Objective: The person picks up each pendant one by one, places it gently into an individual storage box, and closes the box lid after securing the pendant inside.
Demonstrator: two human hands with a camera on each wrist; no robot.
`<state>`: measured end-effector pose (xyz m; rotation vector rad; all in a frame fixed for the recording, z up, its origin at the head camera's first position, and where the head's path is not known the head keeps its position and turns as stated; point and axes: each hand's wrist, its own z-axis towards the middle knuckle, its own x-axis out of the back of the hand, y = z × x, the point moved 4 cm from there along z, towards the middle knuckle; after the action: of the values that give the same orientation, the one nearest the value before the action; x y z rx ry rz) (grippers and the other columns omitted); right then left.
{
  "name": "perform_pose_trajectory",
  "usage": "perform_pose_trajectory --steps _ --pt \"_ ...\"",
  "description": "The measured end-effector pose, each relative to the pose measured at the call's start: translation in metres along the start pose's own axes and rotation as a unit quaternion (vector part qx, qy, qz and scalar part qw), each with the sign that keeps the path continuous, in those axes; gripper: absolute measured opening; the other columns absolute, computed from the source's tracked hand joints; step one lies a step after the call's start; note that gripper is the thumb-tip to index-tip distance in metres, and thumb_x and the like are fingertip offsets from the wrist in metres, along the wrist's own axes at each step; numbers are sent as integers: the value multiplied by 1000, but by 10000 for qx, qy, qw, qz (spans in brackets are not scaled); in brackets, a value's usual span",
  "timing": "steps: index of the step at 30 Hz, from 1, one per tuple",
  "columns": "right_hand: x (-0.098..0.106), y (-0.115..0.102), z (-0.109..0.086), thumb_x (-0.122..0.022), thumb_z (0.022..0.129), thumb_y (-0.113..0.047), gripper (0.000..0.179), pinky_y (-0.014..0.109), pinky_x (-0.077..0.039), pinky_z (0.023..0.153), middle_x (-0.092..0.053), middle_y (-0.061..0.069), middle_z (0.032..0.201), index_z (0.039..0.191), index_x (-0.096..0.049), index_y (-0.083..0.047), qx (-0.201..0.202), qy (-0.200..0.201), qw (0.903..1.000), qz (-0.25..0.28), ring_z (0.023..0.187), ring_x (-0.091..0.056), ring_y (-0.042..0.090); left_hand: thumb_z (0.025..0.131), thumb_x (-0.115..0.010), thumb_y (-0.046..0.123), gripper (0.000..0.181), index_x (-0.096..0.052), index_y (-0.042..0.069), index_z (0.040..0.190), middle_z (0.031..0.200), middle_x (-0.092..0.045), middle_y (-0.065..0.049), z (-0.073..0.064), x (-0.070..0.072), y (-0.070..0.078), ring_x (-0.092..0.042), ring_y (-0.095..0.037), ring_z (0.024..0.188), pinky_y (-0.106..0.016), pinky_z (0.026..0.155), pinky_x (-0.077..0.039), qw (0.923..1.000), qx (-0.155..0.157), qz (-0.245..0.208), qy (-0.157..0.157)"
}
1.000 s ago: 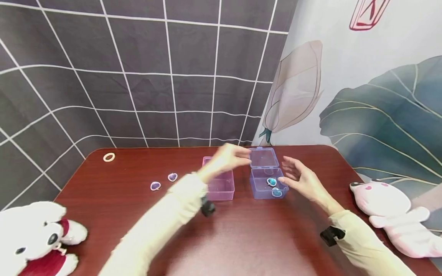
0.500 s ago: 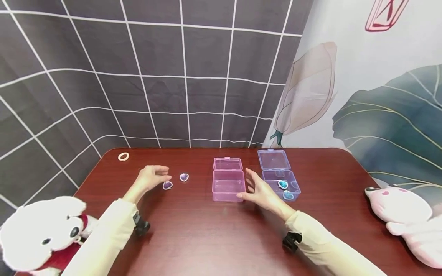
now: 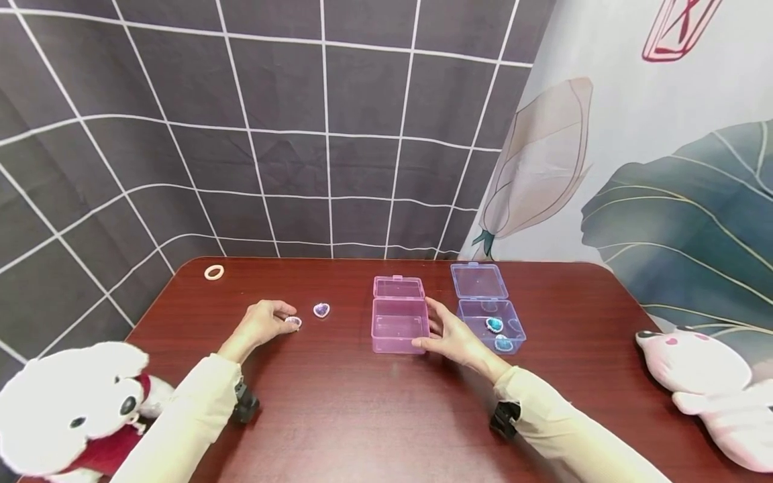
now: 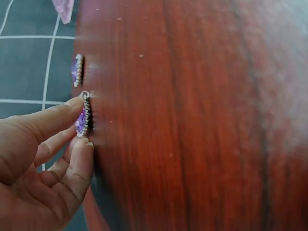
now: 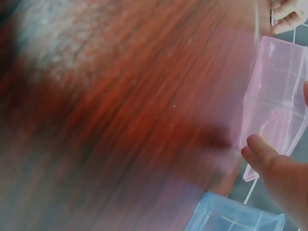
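Observation:
At the left of the table, my left hand (image 3: 263,327) pinches a purple heart-shaped gem charm (image 4: 82,121) between thumb and fingers. The charm has a beaded silver rim and a small loop. A second purple heart charm (image 3: 321,310) lies just to its right. My right hand (image 3: 454,337) holds the pink see-through plastic box (image 3: 398,335) by its right side, thumb at the front corner and fingers along the side. The lid of this box (image 3: 398,288) is tipped back, and nothing shows inside.
Right of the pink box stands a blue plastic box (image 3: 471,310), lid back, with two turquoise heart charms (image 3: 494,325) inside. A wooden ring (image 3: 214,272) lies at the back left. Plush toys flank the table: a white bear (image 3: 72,402) left, a pink one (image 3: 700,362) right.
My left hand has swung left from near the blue box to the purple charm and taken hold of it. My right hand has moved left from the blue box to the pink one.

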<state>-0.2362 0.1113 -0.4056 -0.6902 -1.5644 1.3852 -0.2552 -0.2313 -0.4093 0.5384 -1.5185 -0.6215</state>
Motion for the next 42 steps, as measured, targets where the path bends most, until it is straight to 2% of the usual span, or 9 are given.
perform_pose_trajectory --steps 8,12,14,18,22,25,28,33,42 --pt "0 0 0 -70 81 1 85 46 -47 95 -35 36 137 144 -14 8 46 -55 10000 -16 126 -40 48 72 -79 14 17 -66 8 83 74 -69 -1 0 0 5 -57 -8 67 -27 65 -41 9999 -66 82 -22" --pt "0 1 1 -70 81 1 84 43 -49 94 -36 36 137 144 -15 9 25 -78 10000 -11 125 -41 48 76 -77 14 18 -67 3 88 75 -71 -4 2 -1 11 -60 -5 66 -22 64 -48 9978 -127 -618 -215" --pt "2 1 0 -70 81 0 84 42 -50 93 -38 36 136 144 -15 8 0 -66 10000 -72 125 -42 48 78 -74 11 23 -66 -3 95 80 -72 -9 5 -4 21 -63 -5 69 -23 66 -54 9901 -216 -1318 -430" --pt "3 0 -1 -70 82 -2 84 42 -50 93 -41 36 134 144 -16 7 -47 -60 9998 -177 123 -45 47 82 -70 6 30 -61 -11 106 92 -71 -16 11 -18 53 -67 -10 77 -35 80 -57 9611 -224 -2574 -972" --pt "3 0 -2 -71 82 -3 83 43 -49 94 -40 35 136 144 -17 8 -58 -45 9997 -240 124 -45 46 83 -68 1 29 -60 -12 107 94 -70 -18 19 -41 92 -68 -13 78 -45 85 -53 9420 -291 -3019 -1435" --pt "2 -1 -2 -71 81 -3 82 43 -48 94 -39 35 137 143 -18 8 -81 -4 9996 -264 124 -44 46 83 -68 0 27 -61 -12 106 92 -70 -19 24 -60 115 -68 -14 76 -45 83 -54 9366 -436 -3011 -1741" --pt "0 -2 -2 -71 82 -3 82 42 -49 94 -39 35 136 143 -18 9 -79 -31 9996 -268 124 -44 46 82 -68 0 24 -63 -11 103 87 -70 -18 28 -78 130 -67 -13 71 -41 77 -56 9386 -454 -2815 -1941" --pt "-2 -2 -1 -69 83 -3 81 39 -50 93 -41 35 135 143 -17 10 -39 -79 9994 -323 123 -46 45 81 -69 -1 19 -66 -9 97 82 -71 -17 30 -99 143 -66 -10 61 -31 64 -59 9455 -328 -2380 -2198" --pt "0 -1 -2 -70 82 -2 80 42 -49 94 -44 34 132 142 -19 9 -94 73 9987 -490 123 -46 45 77 -67 -10 14 -68 -8 91 80 -71 -19 31 -121 162 -68 -18 61 -25 57 -57 9606 -386 -1368 -2388"
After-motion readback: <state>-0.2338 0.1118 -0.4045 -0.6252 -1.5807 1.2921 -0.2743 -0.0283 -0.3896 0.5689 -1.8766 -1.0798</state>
